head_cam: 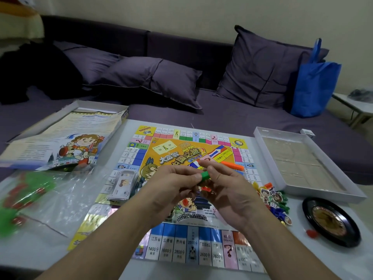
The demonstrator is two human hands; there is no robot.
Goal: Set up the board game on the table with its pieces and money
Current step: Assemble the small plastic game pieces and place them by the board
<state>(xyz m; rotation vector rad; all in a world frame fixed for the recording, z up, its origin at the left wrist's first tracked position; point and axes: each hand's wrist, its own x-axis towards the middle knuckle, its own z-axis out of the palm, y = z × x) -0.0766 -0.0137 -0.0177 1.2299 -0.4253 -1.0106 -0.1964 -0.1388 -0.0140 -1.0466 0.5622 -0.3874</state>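
Right over the middle of the game board, both hands meet on one small green block: the left hand pinches its left end between thumb and forefinger, and the right hand curls its fingers round the other end, so the block's long axis runs roughly left to right between them. Neither hand is nearer; they share it. An orange stick pokes out beyond the right hand's fingertips toward the board's far right corner, though whether that hand holds it or it lies on the board I cannot tell. My guess is the pieces are being sorted or pulled apart, with setup partly done. The board lies flat on the table, a wad of paper money rests on its left edge, and a heap of tokens and figures sits just off its right edge, beside the roulette wheel. Wherever the block is meant to go, the right hand has the shorter reach to that heap, the left to the money. A clear plastic bag of red and green bits lies near the table's left edge.
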